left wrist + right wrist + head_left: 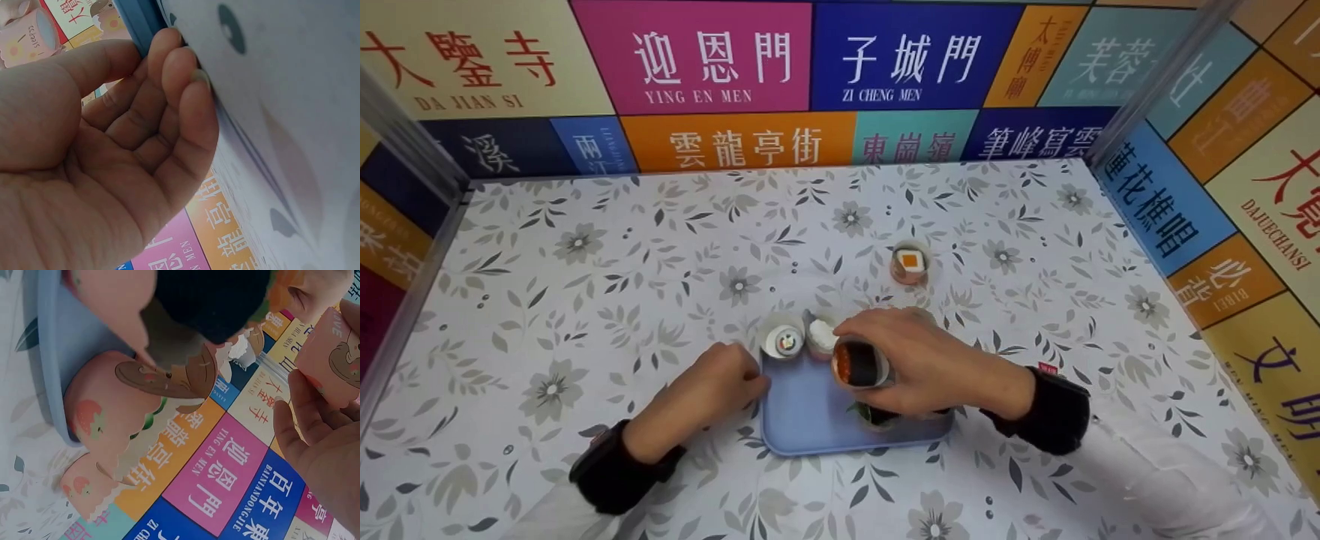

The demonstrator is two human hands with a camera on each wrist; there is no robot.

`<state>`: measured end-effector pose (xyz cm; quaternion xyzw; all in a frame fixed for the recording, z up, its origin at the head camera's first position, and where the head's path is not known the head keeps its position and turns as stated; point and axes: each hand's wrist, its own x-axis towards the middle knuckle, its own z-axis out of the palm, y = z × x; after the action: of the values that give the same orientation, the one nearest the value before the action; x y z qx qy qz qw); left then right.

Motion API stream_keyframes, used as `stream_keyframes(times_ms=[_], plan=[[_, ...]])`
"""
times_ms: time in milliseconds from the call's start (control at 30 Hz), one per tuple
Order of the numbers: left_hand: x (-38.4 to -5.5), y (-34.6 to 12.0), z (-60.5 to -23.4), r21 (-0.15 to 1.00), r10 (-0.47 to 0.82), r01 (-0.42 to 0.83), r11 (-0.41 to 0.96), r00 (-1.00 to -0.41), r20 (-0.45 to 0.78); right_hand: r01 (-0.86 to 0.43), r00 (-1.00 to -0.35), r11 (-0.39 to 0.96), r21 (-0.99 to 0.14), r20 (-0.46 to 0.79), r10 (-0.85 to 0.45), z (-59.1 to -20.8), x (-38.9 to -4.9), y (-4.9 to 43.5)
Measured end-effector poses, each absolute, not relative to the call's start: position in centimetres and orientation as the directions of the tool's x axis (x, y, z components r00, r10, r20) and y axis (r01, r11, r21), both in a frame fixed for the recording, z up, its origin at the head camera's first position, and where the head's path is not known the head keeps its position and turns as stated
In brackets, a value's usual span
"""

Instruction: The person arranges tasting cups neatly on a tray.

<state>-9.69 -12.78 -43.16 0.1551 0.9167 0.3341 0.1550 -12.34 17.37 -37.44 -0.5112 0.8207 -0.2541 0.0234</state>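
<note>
My left hand (709, 386) pinches the left rim of a blue tray (802, 427); in the left wrist view, thumb and curled fingers meet at the tray's edge (138, 22). Over the tray, my right hand (919, 360) grips a pink paper cup (326, 357) that holds a black-wrapped piece with an orange top (846, 364). Below this hand stands a cup with dark and green contents (877, 418). At the tray's back left are a cup with a white round roll (784, 341) and a cup with a white piece (821, 335). My right hand hides part of the tray.
Behind the tray, a separate cup with a white piece and orange square (911, 262) stands on the flowered tablecloth (660, 247). Colourful panels with lettering (712, 60) wall the table at the back and sides.
</note>
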Motion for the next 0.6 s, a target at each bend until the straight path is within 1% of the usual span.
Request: stream_keyframes(times_ms=[233, 367, 600], plan=[[-9.6, -12.8, -43.3, 0.653, 0.409, 0.227, 0.723, -0.902, -0.14, -0.846, -0.437, 0.339, -0.411, 0.171, -0.883, -37.9, -11.4, 15.8], [-9.6, -12.7, -43.3, 0.649, 0.408, 0.229, 0.725, -0.903, -0.137, -0.847, -0.423, 0.336, -0.412, 0.139, -0.895, -38.0, -10.9, 15.0], [-9.7, -12.6, -43.1, 0.646, 0.408, 0.233, 0.727, -0.903, -0.133, -0.834, -0.44, 0.384, -0.395, 0.058, -0.896, -38.4, -10.1, 13.7]])
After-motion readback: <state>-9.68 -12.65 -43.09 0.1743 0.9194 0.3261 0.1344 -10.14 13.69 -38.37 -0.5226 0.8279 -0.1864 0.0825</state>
